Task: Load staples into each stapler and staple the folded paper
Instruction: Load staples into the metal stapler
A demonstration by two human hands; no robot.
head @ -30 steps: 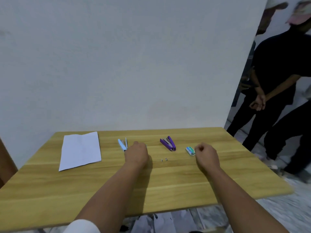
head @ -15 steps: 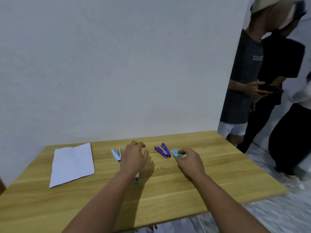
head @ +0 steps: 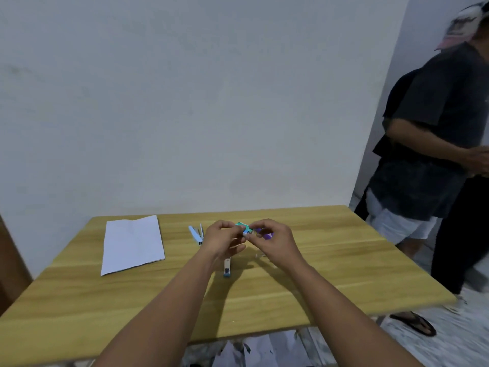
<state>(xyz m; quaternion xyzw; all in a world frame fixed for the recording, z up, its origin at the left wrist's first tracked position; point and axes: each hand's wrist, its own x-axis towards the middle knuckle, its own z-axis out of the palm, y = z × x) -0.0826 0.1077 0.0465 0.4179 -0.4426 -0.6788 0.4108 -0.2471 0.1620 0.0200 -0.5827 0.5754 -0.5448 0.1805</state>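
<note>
White wall (head: 185, 102) fills the upper view. Wooden bench (head: 330, 274) sits against it, grain running left to right.

Bystander in a dark shirt (head: 436, 144) and pale shorts stands off the bench's 2 o'clock corner; a second figure in black is partly hidden behind. A dark sandal (head: 414, 323) lies on the floor past the bench's 4 o'clock corner.

Both forearms enter from 6 o'clock and meet above the bench centre.

Sheet of white paper (head: 132, 245) lies flat toward 10 o'clock, a crease visible across it, well apart from the hands.

Left hand (head: 225, 239): raised off the bench, fingers curled, thumb and fingertips pinching the left end of the small green staple box (head: 244, 229). Right hand (head: 275, 239): likewise raised, fingers curled, pinching the right end of the same box. The box is held in the air between the two hands, above bench centre toward 12 o'clock.

White-and-blue stapler (head: 196, 234) lies hinged open on the bench, just to the 9 o'clock side of the left hand, not touching it. Purple stapler (head: 266, 236) is mostly hidden behind the right hand's fingers; only a purple sliver shows.

A small blue-tipped item (head: 227, 266) lies on the bench below the left hand, toward 6 o'clock; what it is I cannot tell. Small pale specks (head: 260, 255) rest on the bench under the right hand; too small to identify.
</note>
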